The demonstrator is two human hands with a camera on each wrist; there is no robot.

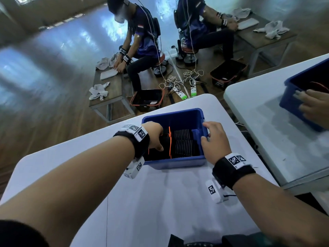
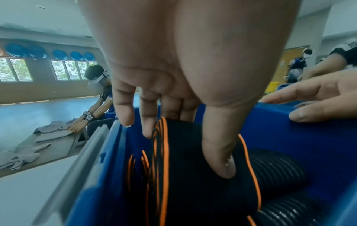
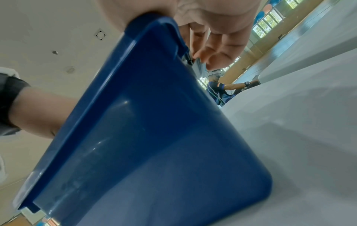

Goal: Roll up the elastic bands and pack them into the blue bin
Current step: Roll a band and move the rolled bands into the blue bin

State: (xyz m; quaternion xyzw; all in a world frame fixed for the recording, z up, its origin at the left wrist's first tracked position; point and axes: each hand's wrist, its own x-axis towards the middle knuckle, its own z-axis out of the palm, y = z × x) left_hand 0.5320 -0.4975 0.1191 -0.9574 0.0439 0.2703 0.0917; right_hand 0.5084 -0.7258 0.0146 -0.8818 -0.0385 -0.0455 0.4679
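The blue bin (image 1: pixel 173 163) stands on the white table (image 1: pixel 160 202) in front of me. My left hand (image 1: pixel 157 139) reaches into its left side and pinches a rolled black elastic band with orange edges (image 2: pixel 193 191), thumb (image 2: pixel 220 156) on one face and the fingers behind it. To the right of that roll, several ribbed black rolls (image 1: pixel 184 143) lie packed in the bin. More orange-edged band (image 2: pixel 135 162) shows to its left. My right hand (image 1: pixel 207 132) grips the bin's right rim (image 3: pixel 154 26), thumb inside and fingers (image 3: pixel 216 53) outside.
The table's far edge runs just behind the bin. A mirror on the right repeats the table and bin (image 1: pixel 293 97). Beyond, a person (image 1: pixel 138 43) folds white towels on a low wooden table (image 1: pixel 108 90); a black basket (image 1: pixel 147 99) and cables (image 1: pixel 178 82) lie on the floor.
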